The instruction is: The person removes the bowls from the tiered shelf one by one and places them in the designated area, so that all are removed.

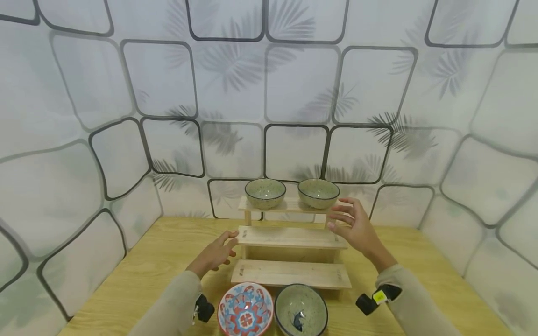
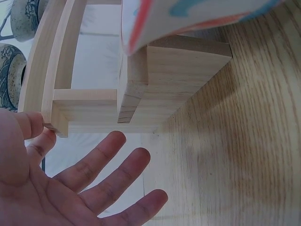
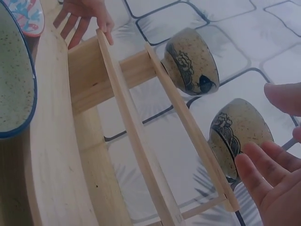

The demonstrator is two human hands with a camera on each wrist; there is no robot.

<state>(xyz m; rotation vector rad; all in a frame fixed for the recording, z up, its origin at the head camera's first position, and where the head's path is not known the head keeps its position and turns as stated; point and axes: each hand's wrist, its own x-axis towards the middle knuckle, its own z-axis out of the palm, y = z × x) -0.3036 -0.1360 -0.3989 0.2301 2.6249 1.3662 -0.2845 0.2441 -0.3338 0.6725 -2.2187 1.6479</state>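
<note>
A three-tier wooden display stand (image 1: pixel 290 237) stands on the table. My left hand (image 1: pixel 216 252) pinches the left end of its middle board with thumb and index finger, the other fingers spread free in the left wrist view. Two speckled green bowls sit on the top board, a left one (image 1: pixel 265 194) and a right one (image 1: pixel 318 194). Beside the right bowl is my right hand (image 1: pixel 355 226), fingers loosely bent and holding nothing. In the right wrist view its fingertips (image 3: pixel 247 162) overlap that bowl's side; whether they touch it I cannot tell.
In front of the stand are a red, blue and white patterned bowl (image 1: pixel 245 310) and another speckled green bowl (image 1: pixel 300 310) with a dark motif inside. They stand side by side on the wood-grain table (image 1: pixel 138 270). Patterned curtain-like fabric (image 1: pixel 235 93) surrounds the table's back and sides.
</note>
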